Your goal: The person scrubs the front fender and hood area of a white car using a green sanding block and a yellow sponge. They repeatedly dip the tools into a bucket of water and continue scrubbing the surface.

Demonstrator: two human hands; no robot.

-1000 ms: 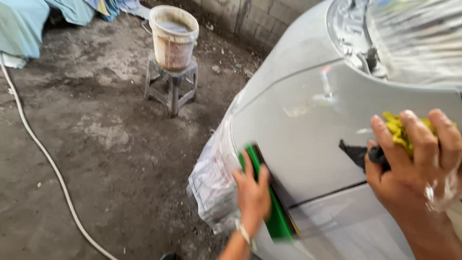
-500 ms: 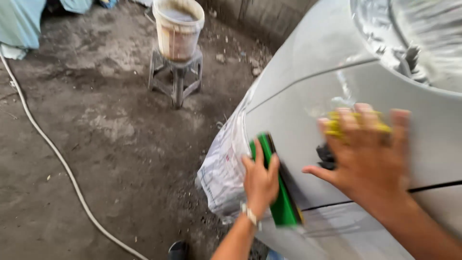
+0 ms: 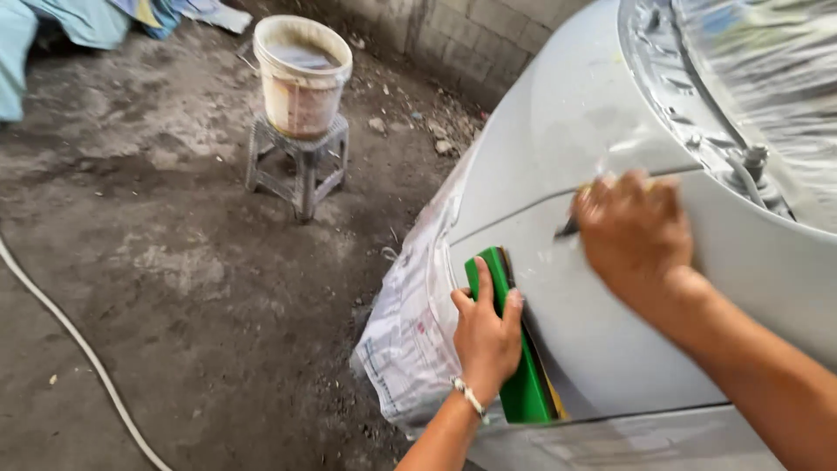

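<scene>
On the grey car panel [image 3: 558,288], the left hand [image 3: 486,340] presses flat, fingers spread, on a green sanding block [image 3: 514,384]; above it, the right hand [image 3: 632,235] curls fingers over something dark, mostly hidden.

Left hand [image 3: 486,336] pressing green block [image 3: 514,349] flat against grey car panel [image 3: 558,131]; right hand [image 3: 632,231] rubbing panel higher up. Bucket [image 3: 301,74] on stool [image 3: 296,161], hose [image 3: 78,349] on floor.
</scene>
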